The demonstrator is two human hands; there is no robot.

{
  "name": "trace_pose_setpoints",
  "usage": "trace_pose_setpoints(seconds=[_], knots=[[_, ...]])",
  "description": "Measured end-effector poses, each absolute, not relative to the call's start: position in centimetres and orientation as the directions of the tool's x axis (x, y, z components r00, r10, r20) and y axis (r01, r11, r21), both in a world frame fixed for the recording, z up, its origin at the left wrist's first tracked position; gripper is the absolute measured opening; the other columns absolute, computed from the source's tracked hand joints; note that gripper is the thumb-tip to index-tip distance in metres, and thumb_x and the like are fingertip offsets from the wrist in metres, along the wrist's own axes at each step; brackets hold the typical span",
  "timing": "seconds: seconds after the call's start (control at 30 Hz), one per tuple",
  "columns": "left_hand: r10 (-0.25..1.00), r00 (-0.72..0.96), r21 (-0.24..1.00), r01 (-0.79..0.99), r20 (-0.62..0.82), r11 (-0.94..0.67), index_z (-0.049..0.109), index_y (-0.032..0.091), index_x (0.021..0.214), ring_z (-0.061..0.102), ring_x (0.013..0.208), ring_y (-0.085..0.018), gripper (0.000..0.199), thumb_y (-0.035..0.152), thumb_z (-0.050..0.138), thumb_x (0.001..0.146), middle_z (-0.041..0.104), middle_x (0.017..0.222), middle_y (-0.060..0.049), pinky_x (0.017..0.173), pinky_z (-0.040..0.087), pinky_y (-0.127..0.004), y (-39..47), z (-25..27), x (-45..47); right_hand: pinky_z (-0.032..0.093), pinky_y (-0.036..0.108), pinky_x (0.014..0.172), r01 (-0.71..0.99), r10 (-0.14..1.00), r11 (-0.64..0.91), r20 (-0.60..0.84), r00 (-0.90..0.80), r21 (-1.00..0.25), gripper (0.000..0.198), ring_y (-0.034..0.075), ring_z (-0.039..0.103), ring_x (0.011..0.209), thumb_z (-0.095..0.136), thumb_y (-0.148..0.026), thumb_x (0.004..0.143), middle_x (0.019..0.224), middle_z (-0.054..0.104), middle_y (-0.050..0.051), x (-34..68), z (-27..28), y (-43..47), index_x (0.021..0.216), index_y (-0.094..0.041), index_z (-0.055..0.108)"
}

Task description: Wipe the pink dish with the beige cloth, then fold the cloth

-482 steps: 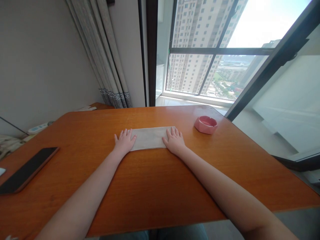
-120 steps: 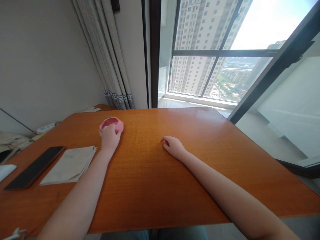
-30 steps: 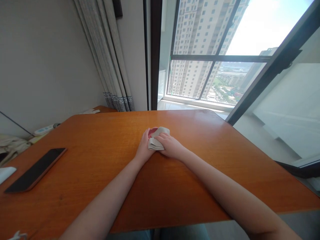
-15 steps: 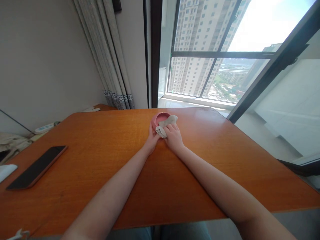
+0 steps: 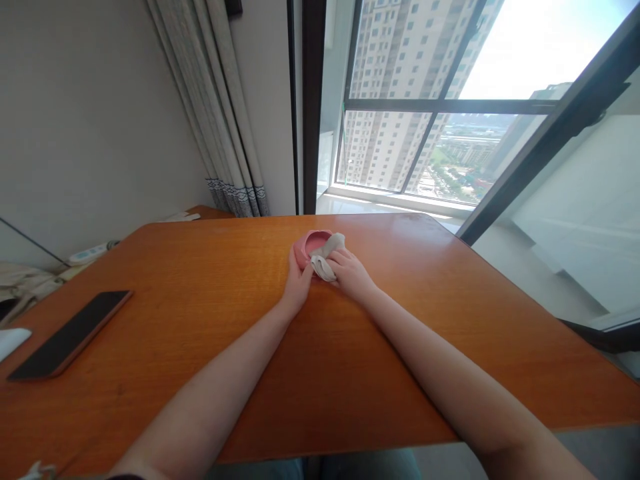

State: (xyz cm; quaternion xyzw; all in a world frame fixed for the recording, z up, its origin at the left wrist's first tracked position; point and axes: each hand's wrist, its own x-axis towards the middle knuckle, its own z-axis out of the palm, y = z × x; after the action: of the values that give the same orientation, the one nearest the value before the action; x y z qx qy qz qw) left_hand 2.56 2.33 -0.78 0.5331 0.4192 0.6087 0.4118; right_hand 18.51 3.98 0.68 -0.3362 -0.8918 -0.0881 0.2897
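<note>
A pink bowl [image 5: 302, 251] is tilted above the far middle of the wooden table, its opening showing a darker pink inside. My left hand [image 5: 297, 283] grips it from the left and below, thumb at the near rim. A pale, crumpled cloth [image 5: 333, 244] is bunched in my right hand [image 5: 350, 272] and lies against the bowl's right side and rim. My right fingers are curled over the cloth, and its folded end hangs toward my left thumb. The bowl's underside is hidden by my left hand.
The wooden table [image 5: 210, 280] spreads under both forearms. A dark, flat slab with a reddish edge [image 5: 70, 337] lies at the left, beside a white object [image 5: 13, 341] cut off by the frame. A power strip [image 5: 90, 255] sits beyond the left edge. A window [image 5: 430, 107] stands behind.
The bowl and both hands have shifted slightly left. The bowl is turned a little, showing more of its outer left side, while the cloth stays against it.
</note>
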Motion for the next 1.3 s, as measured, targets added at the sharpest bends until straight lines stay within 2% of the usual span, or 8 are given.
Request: trace_pose_setpoints(seconds=[0.13, 0.37, 0.5, 0.6, 0.8, 1.1, 1.23, 1.3], knots=[[0.938, -0.047, 0.939, 0.034, 0.343, -0.341, 0.037, 0.019, 0.132, 0.031, 0.135, -0.023, 0.059, 0.032, 0.058, 0.078, 0.036, 0.144, -0.010, 0.113, 0.022, -0.037, 3.0, -0.9, 1.8, 0.036, 0.034, 0.089, 0.616, 0.511, 0.787, 0.513, -0.690, 0.045, 0.022, 0.020, 0.045, 0.090, 0.041, -0.022, 0.092, 0.086, 0.058, 0.006, 19.6, 1.2, 4.2, 0.087, -0.021, 0.063], [0.920, -0.216, 0.939, -0.039, 0.326, -0.342, 0.031, 0.023, 0.134, 0.037, 0.131, -0.019, 0.060, 0.035, 0.055, 0.080, 0.037, 0.142, -0.008, 0.109, 0.029, -0.033, 2.8, -2.6, 2.3, 0.036, 0.036, 0.082, 0.751, 0.637, 0.660, 0.534, -0.557, -0.004, 0.012, 0.022, 0.045, 0.086, 0.052, -0.025, 0.084, 0.087, 0.059, 0.008, 16.1, 0.1, 1.8, 0.087, -0.019, 0.061], [0.916, -0.224, 0.933, -0.059, 0.334, -0.355, 0.042, 0.021, 0.123, 0.042, 0.126, -0.018, 0.042, 0.028, 0.046, 0.082, 0.045, 0.134, -0.007, 0.107, 0.032, -0.033, 3.6, -2.3, 1.7, 0.036, 0.036, 0.088, 0.653, 0.540, 0.757, 0.538, -0.648, 0.028, 0.012, 0.020, 0.045, 0.086, 0.050, -0.025, 0.086, 0.084, 0.058, 0.006, 17.0, 0.9, 2.4, 0.083, -0.020, 0.060], [0.912, -0.184, 0.927, -0.010, 0.368, -0.376, 0.046, 0.019, 0.119, 0.042, 0.126, -0.019, 0.041, 0.023, 0.050, 0.078, 0.047, 0.132, -0.007, 0.109, 0.029, -0.034, 3.9, -1.8, 1.4, 0.034, 0.035, 0.094, 0.560, 0.441, 0.825, 0.535, -0.721, 0.075, 0.017, 0.018, 0.046, 0.087, 0.044, -0.022, 0.090, 0.081, 0.057, 0.004, 18.3, 1.3, 3.4, 0.083, -0.020, 0.060], [0.931, -0.236, 0.942, -0.125, 0.277, -0.312, 0.025, 0.027, 0.136, 0.044, 0.125, -0.017, 0.064, 0.034, 0.055, 0.080, 0.040, 0.139, -0.006, 0.104, 0.036, -0.033, 2.6, -2.3, 3.2, 0.034, 0.038, 0.094, 0.710, 0.530, 0.701, 0.621, -0.578, 0.062, 0.026, 0.019, 0.044, 0.084, 0.038, -0.021, 0.093, 0.078, 0.056, 0.005, 17.0, 0.1, 2.8, 0.079, -0.019, 0.060], [0.904, -0.180, 0.921, 0.045, 0.389, -0.387, 0.044, 0.020, 0.123, 0.042, 0.126, -0.021, 0.051, 0.025, 0.059, 0.075, 0.047, 0.133, -0.007, 0.110, 0.027, -0.035, 3.3, -0.8, 1.8, 0.033, 0.036, 0.096, 0.636, 0.448, 0.760, 0.604, -0.660, 0.131, 0.028, 0.018, 0.045, 0.087, 0.036, -0.022, 0.095, 0.080, 0.056, 0.004, 18.2, 0.4, 3.9, 0.083, -0.020, 0.061], [0.955, -0.180, 0.947, -0.178, 0.235, -0.266, 0.027, 0.022, 0.134, 0.049, 0.119, -0.020, 0.071, 0.031, 0.063, 0.074, 0.047, 0.133, -0.010, 0.102, 0.038, -0.035, 2.6, -1.2, 3.0, 0.036, 0.036, 0.091, 0.716, 0.510, 0.693, 0.646, -0.568, 0.083, 0.023, 0.019, 0.045, 0.085, 0.041, -0.022, 0.092, 0.078, 0.056, 0.005, 17.5, -0.4, 3.6, 0.080, -0.019, 0.060], [0.974, -0.160, 0.937, -0.286, 0.159, -0.200, 0.027, 0.024, 0.132, 0.054, 0.112, -0.019, 0.069, 0.033, 0.063, 0.075, 0.053, 0.126, -0.009, 0.097, 0.042, -0.035, 2.6, -1.9, 3.6, 0.037, 0.036, 0.090, 0.728, 0.528, 0.683, 0.650, -0.547, 0.058, 0.019, 0.019, 0.045, 0.085, 0.043, -0.022, 0.091, 0.079, 0.056, 0.005, 17.1, -0.7, 3.4, 0.081, -0.019, 0.059]])
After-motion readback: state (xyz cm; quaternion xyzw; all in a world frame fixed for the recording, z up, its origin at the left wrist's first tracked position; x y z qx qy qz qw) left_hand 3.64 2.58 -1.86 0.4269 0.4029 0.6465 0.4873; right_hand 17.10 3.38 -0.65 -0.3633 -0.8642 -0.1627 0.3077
